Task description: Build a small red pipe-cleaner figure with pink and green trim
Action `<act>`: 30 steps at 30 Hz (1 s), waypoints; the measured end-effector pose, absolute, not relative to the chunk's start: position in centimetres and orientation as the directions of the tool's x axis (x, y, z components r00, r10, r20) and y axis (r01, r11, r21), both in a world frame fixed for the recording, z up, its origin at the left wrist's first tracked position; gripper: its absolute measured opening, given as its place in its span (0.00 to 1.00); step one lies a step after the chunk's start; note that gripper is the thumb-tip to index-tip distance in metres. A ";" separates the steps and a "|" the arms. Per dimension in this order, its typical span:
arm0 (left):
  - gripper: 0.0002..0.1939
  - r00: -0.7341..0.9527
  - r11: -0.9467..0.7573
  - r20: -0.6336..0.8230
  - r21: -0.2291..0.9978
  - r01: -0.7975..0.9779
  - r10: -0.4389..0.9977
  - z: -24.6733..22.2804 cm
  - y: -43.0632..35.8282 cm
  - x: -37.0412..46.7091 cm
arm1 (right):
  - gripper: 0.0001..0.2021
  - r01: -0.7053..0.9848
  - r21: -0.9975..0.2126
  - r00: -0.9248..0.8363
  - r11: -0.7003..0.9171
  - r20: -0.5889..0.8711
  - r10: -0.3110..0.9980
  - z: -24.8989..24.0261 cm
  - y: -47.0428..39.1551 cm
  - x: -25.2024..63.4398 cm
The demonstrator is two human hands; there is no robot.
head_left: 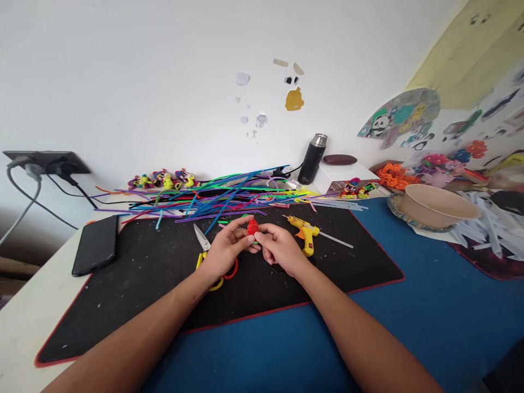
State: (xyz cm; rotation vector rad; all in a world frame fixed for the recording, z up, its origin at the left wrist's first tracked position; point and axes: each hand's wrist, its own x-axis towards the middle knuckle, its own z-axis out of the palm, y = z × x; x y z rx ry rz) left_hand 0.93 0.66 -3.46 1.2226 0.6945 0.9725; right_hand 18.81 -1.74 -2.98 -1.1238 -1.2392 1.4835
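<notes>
A small red fuzzy piece (252, 226), which looks wound from pipe cleaner, is held up between both hands above the black mat (159, 295). My left hand (229, 245) pinches it from the left, thumb in front. From the right, my right hand (280, 248) presses thumb and fingers against it. A bit of green shows just below the red piece. Under my left hand lie scissors (200, 259) with yellow and red handles, partly covered. A yellow glue gun (305, 232) with a clear glue stick rests right of my right hand.
Many coloured pipe cleaners (221, 194) lie along the wall. A black phone (96, 245) sits at the left. Behind stand a black flask (313, 159) and small fuzzy figures (164, 179). A beige bowl (440, 204) and white strips (487, 224) are at the right.
</notes>
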 end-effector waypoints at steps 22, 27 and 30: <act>0.18 0.322 0.047 0.031 0.971 -0.234 0.946 -3.5 0.9 0.8 | 0.13 -0.003 -0.990 -0.286 -0.142 -0.135 0.949 -2.5 -1.9 19.1; 0.15 0.326 0.042 0.038 0.971 -0.235 0.945 -3.8 0.9 0.7 | 0.12 -0.013 -0.989 -0.284 -0.150 -0.140 0.949 -2.6 -1.9 19.1; 0.14 0.332 0.037 0.043 0.972 -0.231 0.942 -3.9 1.0 0.6 | 0.12 -0.039 -0.987 -0.273 -0.153 -0.137 0.952 -2.8 -1.8 19.1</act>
